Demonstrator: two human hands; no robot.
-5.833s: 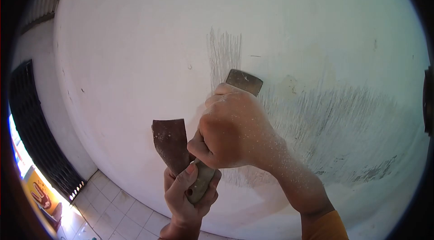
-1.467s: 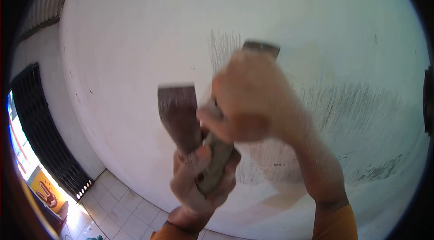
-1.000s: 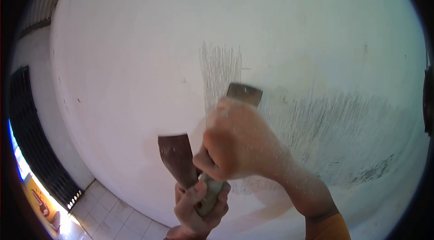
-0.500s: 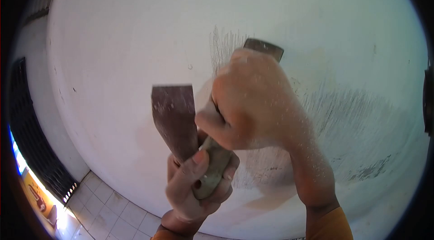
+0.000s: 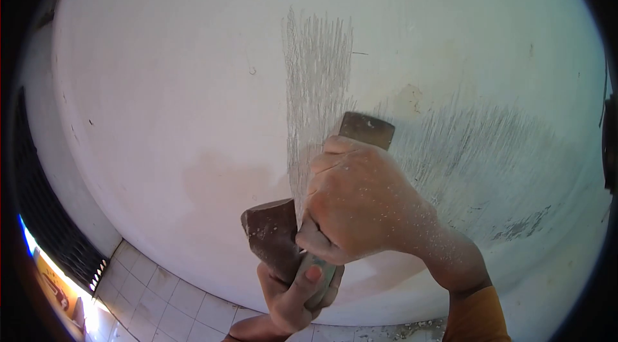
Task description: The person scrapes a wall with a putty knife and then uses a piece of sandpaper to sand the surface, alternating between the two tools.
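Observation:
My right hand (image 5: 364,203) is closed in a fist round a scraper, whose dark flat blade (image 5: 367,130) sticks out above the knuckles, near the scratched wall (image 5: 320,71). Below and to its left, my left hand (image 5: 299,294) wraps round the handle (image 5: 318,281) of a second tool with a wide, dusty dark brown blade (image 5: 271,236). The blade points up and left. Both hands are close together, the right one overlapping the top of that handle. Whatever part of the scraper lies inside my right fist is hidden.
The white wall has grey scratch marks (image 5: 476,142) at the right and faint brown stains. A tiled floor (image 5: 158,290) runs along its foot, with crumbs of debris (image 5: 412,329) at the bottom. A black folding gate (image 5: 48,194) stands at the far left.
Both hands and their tools have moved down in view. The left tool's blade has tilted, and more grey scratched wall shows above the right hand.

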